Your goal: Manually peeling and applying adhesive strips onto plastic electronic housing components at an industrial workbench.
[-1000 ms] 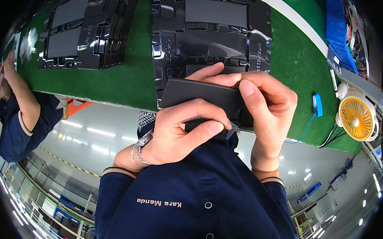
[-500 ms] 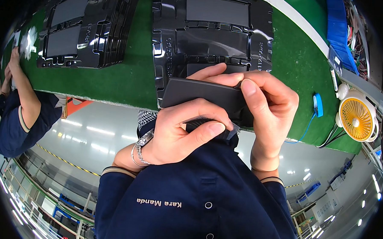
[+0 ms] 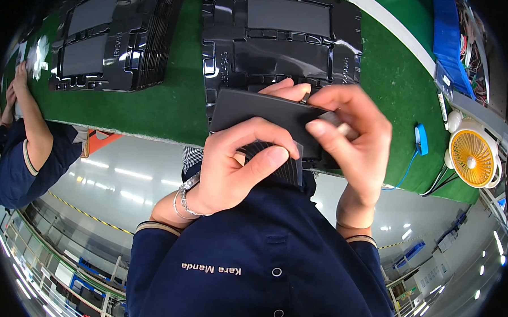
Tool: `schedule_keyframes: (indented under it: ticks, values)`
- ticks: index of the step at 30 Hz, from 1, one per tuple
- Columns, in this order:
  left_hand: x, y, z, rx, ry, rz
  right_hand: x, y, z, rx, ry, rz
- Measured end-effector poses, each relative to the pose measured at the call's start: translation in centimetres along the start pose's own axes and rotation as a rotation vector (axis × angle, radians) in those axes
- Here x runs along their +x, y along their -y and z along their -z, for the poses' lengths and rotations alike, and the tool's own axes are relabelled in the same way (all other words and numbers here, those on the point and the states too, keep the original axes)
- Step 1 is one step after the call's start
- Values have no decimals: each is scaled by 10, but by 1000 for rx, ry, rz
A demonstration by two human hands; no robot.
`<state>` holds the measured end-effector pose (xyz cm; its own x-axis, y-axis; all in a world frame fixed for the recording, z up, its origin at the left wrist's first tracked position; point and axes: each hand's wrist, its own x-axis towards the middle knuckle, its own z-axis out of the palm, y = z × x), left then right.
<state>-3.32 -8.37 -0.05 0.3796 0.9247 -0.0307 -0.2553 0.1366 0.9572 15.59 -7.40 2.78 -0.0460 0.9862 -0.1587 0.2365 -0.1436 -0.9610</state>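
A flat dark rectangular panel point(image 3: 250, 109) is held in front of my body, above the near edge of the table. My left hand point(image 3: 231, 163) is closed on it, index finger bent over its near side. A dark translucent striped sheet point(image 3: 290, 168) shows beside the left thumb and hangs below the panel. At the panel's right end my right hand point(image 3: 357, 134) curls, thumb and forefinger around a small greyish piece too blurred to name. Fingertips show past the panel's far edge; whose they are I cannot tell.
On the green table point(image 3: 182, 110) lie a black moulded tray point(image 3: 281, 55) with grey panels and, left, a tray stack point(image 3: 111, 44). At right are a blue band with cord point(image 3: 421, 138), a yellow fan point(image 3: 472, 158), a marker point(image 3: 442, 107) and a blue bin point(image 3: 454, 42). A co-worker point(image 3: 33, 143) stands left.
The panel has risen a little toward the table's far side. My right thumb has shifted left and down, its forefinger lifting off the panel's edge. More of the striped sheet shows.
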Motion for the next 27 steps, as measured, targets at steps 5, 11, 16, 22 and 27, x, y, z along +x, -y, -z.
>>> schedule_keyframes:
  ticks: [5,11,16,22,27]
  values:
    - [7,5,16,103,-292,-134,22,0,18,-191,-42,-69]
    - [8,-5,46,151,-336,-139,66,-37,28,-361,-18,40]
    - [10,-9,38,193,-196,15,69,-33,14,-862,-193,249]
    - [15,-4,26,129,-142,103,32,-10,11,-463,-98,314]
    - [19,-2,20,148,-88,96,13,4,-4,-438,123,467]
